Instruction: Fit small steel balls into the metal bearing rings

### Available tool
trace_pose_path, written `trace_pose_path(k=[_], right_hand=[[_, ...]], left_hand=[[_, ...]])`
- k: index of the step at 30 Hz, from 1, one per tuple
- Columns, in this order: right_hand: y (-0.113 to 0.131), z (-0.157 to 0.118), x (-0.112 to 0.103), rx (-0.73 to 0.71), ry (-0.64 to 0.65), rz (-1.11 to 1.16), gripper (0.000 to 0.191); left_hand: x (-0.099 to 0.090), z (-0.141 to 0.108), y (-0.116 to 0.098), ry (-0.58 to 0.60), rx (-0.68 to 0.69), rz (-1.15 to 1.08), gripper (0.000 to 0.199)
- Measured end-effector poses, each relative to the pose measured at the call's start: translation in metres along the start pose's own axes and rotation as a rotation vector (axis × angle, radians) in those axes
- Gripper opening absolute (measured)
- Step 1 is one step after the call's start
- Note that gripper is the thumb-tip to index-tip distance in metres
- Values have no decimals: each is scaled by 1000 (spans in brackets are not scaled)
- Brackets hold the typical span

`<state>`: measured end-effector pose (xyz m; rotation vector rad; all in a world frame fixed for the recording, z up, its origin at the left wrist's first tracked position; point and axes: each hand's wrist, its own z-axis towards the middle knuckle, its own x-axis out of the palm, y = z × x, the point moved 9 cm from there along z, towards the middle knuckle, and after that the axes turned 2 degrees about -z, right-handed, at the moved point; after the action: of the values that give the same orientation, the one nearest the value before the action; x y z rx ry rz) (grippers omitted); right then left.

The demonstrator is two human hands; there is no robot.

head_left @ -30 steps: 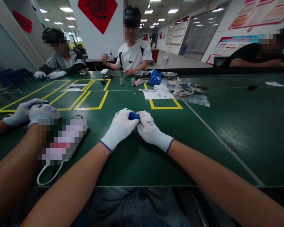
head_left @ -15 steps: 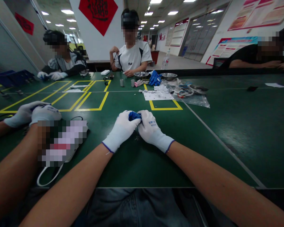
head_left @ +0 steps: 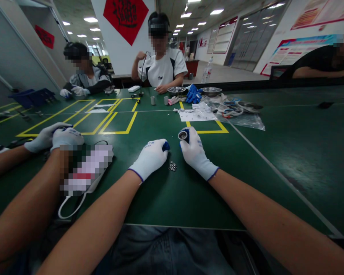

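Observation:
My right hand (head_left: 194,152), in a white glove with blue-coated fingers, grips a small round metal cup (head_left: 182,136) whose open end faces me. Something dark shows inside the cup, too small to name. To its left, my left hand (head_left: 151,156) wears the same kind of glove and has its fingers closed together; whatever they hold, if anything, is hidden. On the green table between and just below the hands lies a little cluster of small metal rings (head_left: 172,166). The two hands are apart.
A co-worker's gloved hands (head_left: 65,138) are close on my left, beside a pouch with a white strap (head_left: 71,206). Across the table stand two grey cylinders (head_left: 153,100), metal bowls (head_left: 176,91), blue gloves (head_left: 193,94) and a plastic bag (head_left: 249,120). Two people sit opposite.
My hands were together and have separated. The right has moved right and up, with the metal cup's open end now showing. The rings are now more plainly visible.

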<state>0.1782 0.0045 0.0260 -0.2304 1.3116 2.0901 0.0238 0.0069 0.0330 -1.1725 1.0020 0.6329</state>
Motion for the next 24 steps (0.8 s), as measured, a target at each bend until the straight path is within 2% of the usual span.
trace_pose_path(k=[7, 10, 12, 15, 16, 17, 19, 20, 22, 24], right_hand=[[-23, 6, -6, 143, -36, 45, 24], [-25, 6, -10, 163, -107, 107, 19], [-23, 7, -14, 155, -161, 179, 14], [-16, 17, -22, 142, -219, 299, 13], [-13, 23, -26, 138, -244, 337, 13], [-10, 32, -30, 130, -271, 366, 13], [-2, 55, -39, 135, -335, 424, 12], [3, 70, -42, 129, -348, 462, 12], [23, 103, -43, 76, -311, 512, 12], [52, 134, -34, 1, -153, 593, 17]], left_hand=[[5, -2, 4, 80, 15, 76, 17], [-4, 0, -1, 21, 47, 56, 22], [-16, -2, -13, -62, 111, 27, 24], [-29, -26, -46, -109, 261, 64, 21], [-24, -41, -64, -45, 348, 109, 19], [-11, -62, -84, 69, 458, 151, 15], [15, -111, -126, 284, 648, 110, 8], [25, -133, -144, 336, 695, 84, 7], [35, -160, -170, 379, 727, 59, 9], [25, -164, -171, 379, 724, 40, 9]])
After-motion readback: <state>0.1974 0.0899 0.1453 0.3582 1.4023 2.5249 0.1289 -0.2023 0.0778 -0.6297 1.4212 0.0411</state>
